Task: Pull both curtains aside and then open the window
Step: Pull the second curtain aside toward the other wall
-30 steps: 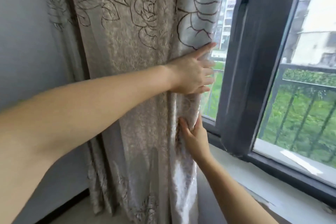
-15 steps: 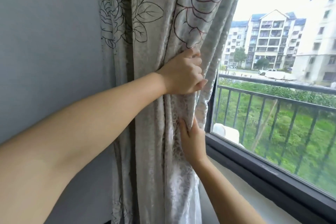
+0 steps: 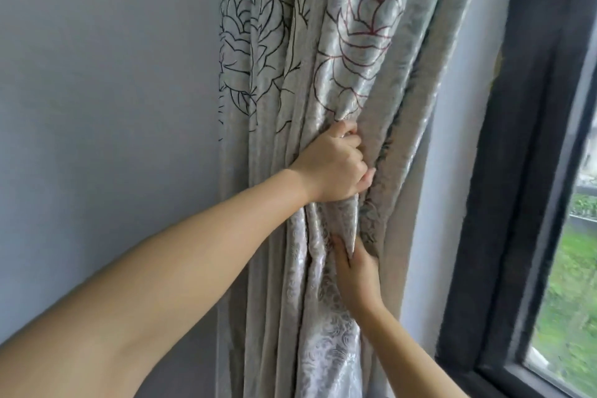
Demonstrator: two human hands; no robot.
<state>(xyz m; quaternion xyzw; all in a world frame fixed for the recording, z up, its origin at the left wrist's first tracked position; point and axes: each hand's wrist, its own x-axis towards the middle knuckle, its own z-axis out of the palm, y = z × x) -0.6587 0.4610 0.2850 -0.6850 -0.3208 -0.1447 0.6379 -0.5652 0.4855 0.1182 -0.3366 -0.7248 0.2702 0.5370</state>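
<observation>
Fingers (image 3: 350,139) of left hand (image 3: 336,168) curled tight into a fist around a bunch of curtain (image 3: 339,58) folds. Right hand (image 3: 353,265) lower down, flat and open, fingers spread against the cloth, pressing rather than gripping. Curtain gathered into a narrow bundle against the grey wall (image 3: 106,107), well clear of the glass. Beyond, dark window frame (image 3: 517,171) exposed at right; greenery outside. Sash appears closed from here. Judged step: finishing the pull-aside of this curtain. No second curtain in view. Next move likely calls for letting go here, turning right, and finding the other curtain before reaching for the window.
</observation>
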